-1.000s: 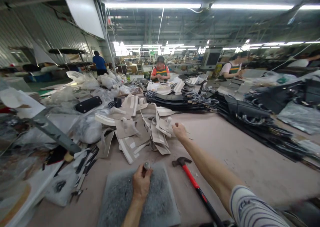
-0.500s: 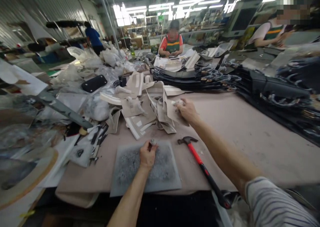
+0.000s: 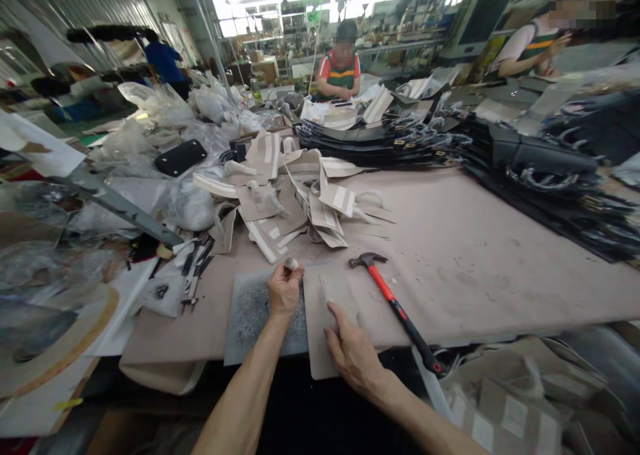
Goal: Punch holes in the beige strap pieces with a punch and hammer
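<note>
My left hand (image 3: 284,289) is closed around a small round metal tool (image 3: 291,264) and stands upright on a grey pad (image 3: 246,319) at the table's near edge. My right hand (image 3: 351,351) lies on a beige cut piece (image 3: 323,303) that rests on the right part of the pad, the fingers pressing it down. A hammer with a red handle (image 3: 397,311) lies just right of the piece. A heap of similar beige pieces (image 3: 290,198) lies behind the pad.
Clear plastic bags and scraps cover the left of the table (image 3: 475,268). Stacks of black bag parts (image 3: 540,168) line the back and right. A person in an orange vest (image 3: 341,65) sits at the far end, another (image 3: 540,41) at right. More beige pieces (image 3: 510,408) lie below right.
My right hand drew back from the heap with one beige piece and laid it on the pad. My left hand stayed on the pad with its tool.
</note>
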### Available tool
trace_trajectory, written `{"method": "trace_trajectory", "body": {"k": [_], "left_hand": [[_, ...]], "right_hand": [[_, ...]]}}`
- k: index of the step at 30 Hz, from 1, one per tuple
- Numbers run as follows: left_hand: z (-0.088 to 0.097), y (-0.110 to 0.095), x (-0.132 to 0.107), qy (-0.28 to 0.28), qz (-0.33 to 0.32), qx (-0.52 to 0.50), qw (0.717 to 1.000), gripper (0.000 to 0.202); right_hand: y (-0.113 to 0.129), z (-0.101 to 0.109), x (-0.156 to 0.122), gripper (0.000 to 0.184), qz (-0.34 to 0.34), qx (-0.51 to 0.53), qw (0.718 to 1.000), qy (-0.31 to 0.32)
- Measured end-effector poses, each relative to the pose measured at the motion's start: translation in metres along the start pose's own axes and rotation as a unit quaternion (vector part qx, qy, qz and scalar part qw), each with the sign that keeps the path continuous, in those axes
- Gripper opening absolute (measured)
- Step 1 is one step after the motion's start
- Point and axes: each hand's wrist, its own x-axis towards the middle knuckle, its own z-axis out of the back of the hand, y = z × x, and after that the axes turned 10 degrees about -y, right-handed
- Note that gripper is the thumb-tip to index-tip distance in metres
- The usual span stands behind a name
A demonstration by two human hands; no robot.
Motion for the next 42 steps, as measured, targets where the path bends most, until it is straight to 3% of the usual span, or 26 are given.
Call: {"method": "trace_trajectory", "body": {"k": [3, 8, 18, 22, 26, 29, 32, 34, 37, 40, 42], "left_hand": [[-0.009, -0.009, -0.002, 0.068, 0.004, -0.023, 0.997, 0.026], [-0.02, -0.009, -0.006, 0.124, 0.034, -0.04, 0.991, 0.027], [-0.021, 0.004, -0.008, 0.146, 0.042, 0.001, 0.988, 0.029], [-0.023, 0.008, -0.007, 0.145, 0.036, 0.005, 0.989, 0.026], [-0.023, 0.007, -0.007, 0.138, 0.032, 0.014, 0.99, 0.027], [-0.023, 0.004, -0.008, 0.143, 0.023, 0.037, 0.989, 0.028], [-0.024, 0.003, -0.01, 0.144, -0.002, 0.064, 0.987, 0.025], [-0.024, 0.005, -0.011, 0.139, -0.022, 0.078, 0.987, 0.023], [-0.024, 0.006, -0.013, 0.142, -0.061, 0.102, 0.983, 0.022], [-0.022, 0.002, -0.016, 0.152, -0.109, 0.14, 0.972, 0.016], [-0.021, -0.002, -0.018, 0.16, -0.132, 0.155, 0.966, 0.012]], "right_hand": [[0.0, -0.004, 0.0, 0.047, 0.012, -0.027, 1.0, 0.004], [0.0, -0.003, 0.003, 0.046, 0.032, -0.04, 0.999, 0.004], [0.005, 0.016, 0.009, 0.049, 0.024, 0.024, 0.999, 0.031], [-0.021, 0.041, 0.012, 0.045, -0.036, 0.04, 0.996, -0.071], [-0.067, 0.068, 0.018, 0.036, -0.064, -0.108, 0.978, -0.166], [-0.094, 0.079, 0.017, 0.032, -0.079, -0.219, 0.965, -0.124], [-0.105, 0.08, 0.014, 0.025, -0.112, -0.257, 0.958, -0.057], [-0.104, 0.08, 0.016, 0.019, -0.151, -0.22, 0.963, -0.045], [-0.093, 0.082, 0.025, 0.009, -0.272, -0.019, 0.962, -0.002], [-0.072, 0.089, 0.032, 0.014, -0.368, 0.186, 0.909, 0.064], [-0.054, 0.095, 0.034, 0.02, -0.385, 0.25, 0.885, 0.072]]}}
